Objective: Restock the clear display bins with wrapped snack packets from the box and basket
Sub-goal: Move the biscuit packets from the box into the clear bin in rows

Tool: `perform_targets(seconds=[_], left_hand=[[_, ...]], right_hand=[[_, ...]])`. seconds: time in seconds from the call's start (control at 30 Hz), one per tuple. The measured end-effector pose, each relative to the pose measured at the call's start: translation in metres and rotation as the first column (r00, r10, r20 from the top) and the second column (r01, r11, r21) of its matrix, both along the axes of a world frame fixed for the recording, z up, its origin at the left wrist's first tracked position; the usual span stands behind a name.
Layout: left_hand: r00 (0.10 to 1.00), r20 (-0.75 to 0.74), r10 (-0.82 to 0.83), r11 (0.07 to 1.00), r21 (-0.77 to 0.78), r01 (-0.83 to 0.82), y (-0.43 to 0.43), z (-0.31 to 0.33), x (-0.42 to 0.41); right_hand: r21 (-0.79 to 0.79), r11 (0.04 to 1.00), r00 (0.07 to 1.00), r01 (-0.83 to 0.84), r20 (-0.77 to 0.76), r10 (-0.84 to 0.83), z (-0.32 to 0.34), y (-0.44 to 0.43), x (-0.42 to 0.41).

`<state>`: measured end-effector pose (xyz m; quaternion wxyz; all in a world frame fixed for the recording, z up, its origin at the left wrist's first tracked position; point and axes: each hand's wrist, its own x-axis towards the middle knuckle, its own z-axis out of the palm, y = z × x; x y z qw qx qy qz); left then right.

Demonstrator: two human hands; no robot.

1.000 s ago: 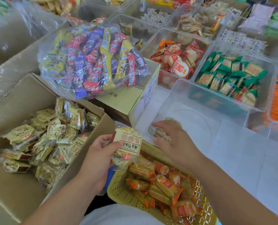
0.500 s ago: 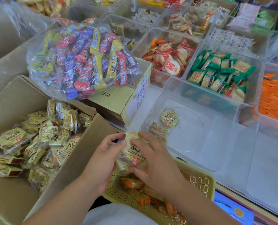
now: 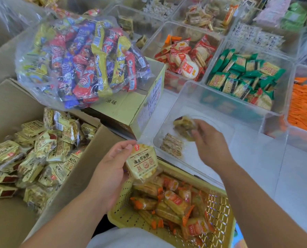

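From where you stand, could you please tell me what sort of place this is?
Probably a shop's loose-snack display: clear plastic bins of sorted wrapped packets, an open brown cardboard box of yellow packets, and a yellow perforated plastic basket.

Clear glossy plastic bin point(image 3: 272, 133); matt cardboard box point(image 3: 11, 102); perforated plastic basket point(image 3: 219, 208); shiny film packets point(image 3: 142, 162).

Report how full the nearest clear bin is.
Nearly empty: bin floor mostly bare, one packet lying there, another at the right hand.

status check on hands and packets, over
Left hand holds a yellow packet at the basket. Right hand over the clear bin, fingers at a blurred packet, grip unclear. Flat packet lies in the bin. Nothing blocks the bin.
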<state>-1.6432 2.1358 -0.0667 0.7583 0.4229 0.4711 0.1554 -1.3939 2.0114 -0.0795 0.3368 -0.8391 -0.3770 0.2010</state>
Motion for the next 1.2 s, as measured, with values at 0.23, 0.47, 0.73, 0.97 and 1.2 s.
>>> perform_targets(seconds=[0.23, 0.47, 0.73, 0.97, 1.2], left_hand=[[0.997, 0.002, 0.078, 0.997, 0.027, -0.078, 0.004, 0.007, 0.001], [0.986, 0.032, 0.163, 0.987, -0.019, -0.163, 0.008, 0.012, -0.001], [0.989, 0.053, 0.136, 0.990, -0.034, -0.134, 0.006, 0.016, -0.005], [0.991, 0.065, 0.120, 0.993, 0.009, -0.121, 0.004, 0.018, -0.009], [0.991, 0.038, 0.130, 0.989, 0.059, -0.132, 0.000, 0.022, -0.004]], right_hand=[[-0.336, 0.939, 0.997, -0.066, -0.052, 0.051, -0.050, 0.034, 0.046], [-0.447, 0.872, 0.979, -0.201, -0.109, 0.170, -0.081, 0.052, 0.034], [-0.535, 0.795, 0.956, -0.287, -0.204, 0.209, -0.094, 0.055, 0.035], [-0.408, 0.893, 0.980, -0.190, -0.128, 0.151, -0.064, 0.039, 0.030], [0.067, 0.998, 0.933, 0.015, -0.359, 0.010, 0.000, 0.011, -0.042]])
